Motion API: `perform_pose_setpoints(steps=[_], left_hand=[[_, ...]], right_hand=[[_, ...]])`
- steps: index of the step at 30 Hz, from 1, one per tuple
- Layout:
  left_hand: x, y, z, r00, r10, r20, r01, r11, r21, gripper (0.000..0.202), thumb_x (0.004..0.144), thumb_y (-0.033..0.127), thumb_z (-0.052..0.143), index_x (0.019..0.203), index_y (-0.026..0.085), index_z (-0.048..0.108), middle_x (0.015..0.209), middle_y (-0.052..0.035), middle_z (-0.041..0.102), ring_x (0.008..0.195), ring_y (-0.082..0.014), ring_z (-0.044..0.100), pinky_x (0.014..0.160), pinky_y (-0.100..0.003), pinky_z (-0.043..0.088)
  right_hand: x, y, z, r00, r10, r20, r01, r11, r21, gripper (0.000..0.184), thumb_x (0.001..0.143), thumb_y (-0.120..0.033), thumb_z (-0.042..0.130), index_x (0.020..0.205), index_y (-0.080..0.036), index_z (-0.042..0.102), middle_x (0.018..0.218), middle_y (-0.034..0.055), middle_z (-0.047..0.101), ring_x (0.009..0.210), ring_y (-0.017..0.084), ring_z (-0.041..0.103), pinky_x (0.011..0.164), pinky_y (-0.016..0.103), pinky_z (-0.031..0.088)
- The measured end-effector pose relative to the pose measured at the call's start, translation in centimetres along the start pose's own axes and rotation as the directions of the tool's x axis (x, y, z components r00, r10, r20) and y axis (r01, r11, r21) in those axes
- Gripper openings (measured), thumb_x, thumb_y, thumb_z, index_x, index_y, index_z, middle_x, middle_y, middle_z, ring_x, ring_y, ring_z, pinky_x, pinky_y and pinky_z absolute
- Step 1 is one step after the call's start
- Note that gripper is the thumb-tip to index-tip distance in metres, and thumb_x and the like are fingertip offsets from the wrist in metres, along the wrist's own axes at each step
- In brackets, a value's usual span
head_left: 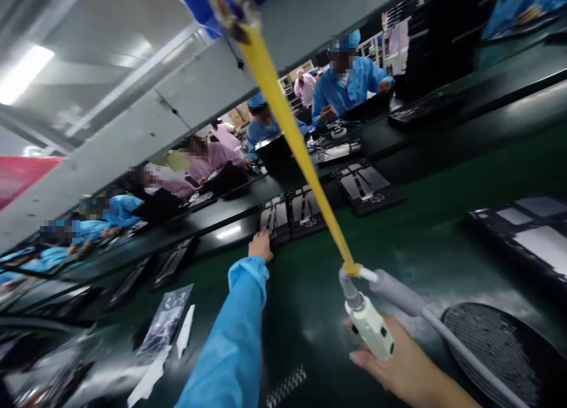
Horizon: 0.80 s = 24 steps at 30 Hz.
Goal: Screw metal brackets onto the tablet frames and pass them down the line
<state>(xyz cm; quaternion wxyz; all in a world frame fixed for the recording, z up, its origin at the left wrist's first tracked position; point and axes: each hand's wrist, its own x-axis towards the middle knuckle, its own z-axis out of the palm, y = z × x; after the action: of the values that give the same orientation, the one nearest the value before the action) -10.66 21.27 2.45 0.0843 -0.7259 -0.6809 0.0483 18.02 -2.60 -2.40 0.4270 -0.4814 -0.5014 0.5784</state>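
My left hand (261, 245), in a blue sleeve, reaches out to the near left corner of an opened tablet-like device (275, 214). Its fingers are closed at the device's edge; the detail is small and blurred. A second such device (305, 206) lies right beside it. My right hand (401, 358) is low on the right, with thumb and a finger apart. A pale handheld tool (371, 328) hangs in front of that hand from a yellow strap (295, 136) and hides part of it. A grey sleeved cable (401, 294) runs from the strap towards the lower right.
More opened devices lie on the green surface, one at centre right (365, 186), another at far right (531, 231). A black ribbed round object (491, 349) sits lower right. A plastic bag (166, 319) and white strips (150, 375) lie left. Co-workers (348, 83) sit opposite.
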Motion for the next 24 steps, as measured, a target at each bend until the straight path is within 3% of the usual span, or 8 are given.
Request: perform_pose_setpoints(steps=[4,7,11,14,15,17,19,24], left_hand=[[-1.1,-0.2,-0.4,0.990,-0.082,-0.116,0.085,0.996,0.026,0.060,0.067,0.012,0.062,0.127,0.014,0.054,0.136,-0.0150,0.055,0.122,-0.0305,0.051,0.093,-0.042,0.045],[-2.8,-0.7,-2.1,0.961,-0.151,-0.230,0.159,0.987,0.012,0.051,0.068,0.017,0.060,0.119,0.016,0.063,0.122,-0.0124,0.066,0.112,-0.0299,0.058,0.092,-0.041,0.045],[-7.0,-1.9,-5.7,0.885,-0.260,-0.385,0.268,0.963,-0.036,0.041,0.070,0.022,0.057,0.109,0.018,0.070,0.097,-0.0103,0.074,0.095,-0.0301,0.067,0.083,-0.039,0.049],[-11.5,-2.3,-7.9,0.809,-0.308,-0.501,0.299,0.949,-0.099,0.038,0.070,0.020,0.052,0.102,0.014,0.071,0.087,-0.0118,0.075,0.084,-0.0321,0.069,0.072,-0.040,0.052],[-13.2,-2.2,-8.3,0.780,-0.262,-0.569,0.233,0.965,-0.124,0.035,0.071,0.019,0.052,0.099,0.016,0.072,0.088,-0.0098,0.075,0.083,-0.0297,0.070,0.072,-0.037,0.053],[-16.4,-1.5,-8.6,0.628,-0.016,-0.778,-0.099,0.990,-0.100,0.026,0.072,0.018,0.055,0.092,0.016,0.071,0.088,-0.0080,0.076,0.081,-0.0254,0.072,0.072,-0.033,0.055],[-19.3,-0.3,-8.3,0.512,0.153,-0.845,-0.335,0.942,-0.032,0.025,0.074,0.015,0.057,0.096,0.019,0.069,0.092,-0.0063,0.076,0.084,-0.0220,0.072,0.076,-0.030,0.055],[-25.2,4.1,-5.0,0.519,0.426,-0.741,-0.601,0.799,0.038,0.047,0.075,0.019,0.056,0.123,0.022,0.058,0.104,-0.0067,0.074,0.096,-0.0202,0.070,0.084,-0.028,0.056]], right_hand=[[0.5,0.7,-0.2,1.000,-0.012,0.003,0.012,0.998,0.056,0.040,0.069,-0.039,0.073,0.104,-0.021,0.065,0.056,-0.0022,0.051,0.046,0.014,0.047,0.042,0.026,0.042],[0.6,-0.2,-0.5,1.000,0.023,0.016,-0.024,0.999,0.046,0.041,0.067,-0.039,0.074,0.102,-0.019,0.065,0.055,-0.0033,0.049,0.043,0.012,0.046,0.042,0.026,0.042],[0.6,-1.9,-0.4,0.995,0.087,0.057,-0.089,0.995,0.033,0.039,0.069,-0.035,0.071,0.102,-0.017,0.062,0.055,-0.0061,0.047,0.041,0.010,0.043,0.041,0.025,0.041],[0.6,-3.1,-0.3,0.997,0.016,0.069,-0.017,1.000,0.015,0.031,0.065,-0.026,0.072,0.092,-0.017,0.061,0.057,-0.0060,0.047,0.046,0.010,0.046,0.045,0.024,0.042],[0.5,-3.5,-0.3,0.998,-0.016,0.064,0.016,1.000,0.012,0.027,0.064,-0.023,0.073,0.088,-0.017,0.061,0.057,-0.0057,0.047,0.048,0.010,0.047,0.047,0.024,0.043],[0.3,-4.1,-0.7,0.996,-0.079,0.045,0.079,0.997,0.000,0.023,0.063,-0.021,0.073,0.082,-0.017,0.060,0.058,-0.0055,0.047,0.051,0.011,0.048,0.049,0.024,0.043],[-0.2,-4.8,-1.5,0.990,-0.144,-0.002,0.144,0.989,-0.031,0.023,0.064,-0.020,0.072,0.083,-0.018,0.060,0.059,-0.0057,0.046,0.051,0.011,0.047,0.048,0.024,0.042],[-2.2,-6.6,-5.1,0.956,-0.238,-0.169,0.232,0.971,-0.054,0.033,0.071,-0.029,0.072,0.100,-0.016,0.061,0.053,-0.0069,0.048,0.044,0.010,0.046,0.045,0.025,0.041]])
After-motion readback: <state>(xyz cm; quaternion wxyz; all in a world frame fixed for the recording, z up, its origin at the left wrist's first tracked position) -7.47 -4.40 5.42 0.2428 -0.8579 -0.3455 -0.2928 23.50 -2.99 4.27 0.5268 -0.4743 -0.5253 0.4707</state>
